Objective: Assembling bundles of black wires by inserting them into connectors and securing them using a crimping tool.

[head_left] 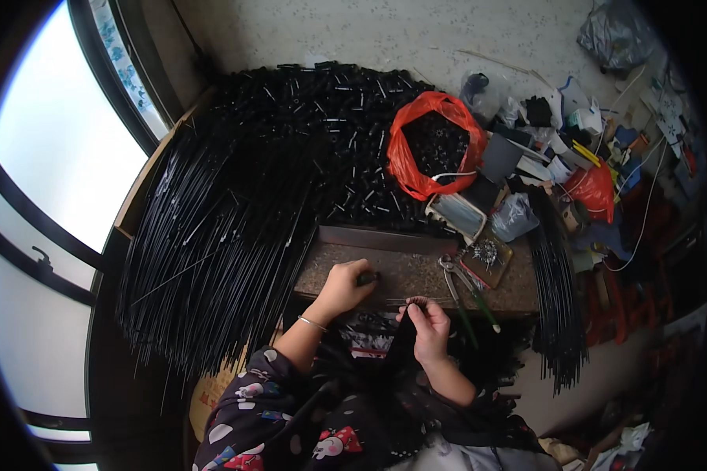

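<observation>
My left hand (344, 289), a bracelet at its wrist, is closed around a small dark piece (366, 278) over the brown worktop. Fingers cover most of that piece, so its kind cannot be made out. To the right, my right hand (427, 323) pinches something thin at the worktop's front edge. A fine, pale wire-like line runs by these fingertips, and dark material hangs just below them. Beside the right hand lie pliers (452, 271) with green handles, their jaws pointing away from me.
Long thin black rods (204, 243) fan out at left; another bundle (558, 306) hangs at right. Short black parts (322, 141) are heaped behind the worktop (346, 263). A red plastic bag (404, 169) holds small dark pieces. A shallow tray (501, 275) carries small metal bits. Clutter fills the right.
</observation>
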`<control>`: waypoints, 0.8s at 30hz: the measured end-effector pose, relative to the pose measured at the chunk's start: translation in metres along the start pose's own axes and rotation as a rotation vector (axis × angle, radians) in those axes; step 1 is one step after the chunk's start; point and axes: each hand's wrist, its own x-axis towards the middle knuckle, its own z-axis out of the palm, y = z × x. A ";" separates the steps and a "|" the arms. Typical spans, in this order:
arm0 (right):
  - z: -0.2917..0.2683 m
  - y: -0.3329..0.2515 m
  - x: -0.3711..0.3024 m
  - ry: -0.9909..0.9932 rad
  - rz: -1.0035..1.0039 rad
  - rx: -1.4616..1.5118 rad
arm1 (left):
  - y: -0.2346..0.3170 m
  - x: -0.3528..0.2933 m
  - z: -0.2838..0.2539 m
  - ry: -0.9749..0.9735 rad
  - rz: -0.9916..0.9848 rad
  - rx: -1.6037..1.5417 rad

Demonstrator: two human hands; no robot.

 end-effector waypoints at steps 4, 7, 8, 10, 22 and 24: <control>0.006 -0.001 -0.002 -0.041 0.012 -0.065 | 0.015 0.004 0.006 0.161 -0.041 -1.019; 0.003 -0.001 -0.007 -0.099 -0.025 -0.196 | 0.057 0.007 0.009 0.159 0.085 -1.046; 0.002 0.000 -0.008 -0.142 -0.065 -0.307 | 0.063 0.007 0.010 0.115 0.139 -0.884; 0.001 -0.001 -0.009 -0.148 -0.064 -0.304 | 0.074 0.006 0.009 0.081 0.200 -0.825; 0.017 -0.001 -0.014 0.025 0.048 0.020 | 0.019 -0.065 0.015 -0.155 -0.552 -1.689; 0.022 -0.004 -0.016 0.048 -0.024 0.004 | 0.026 -0.062 0.014 -0.158 -0.540 -1.721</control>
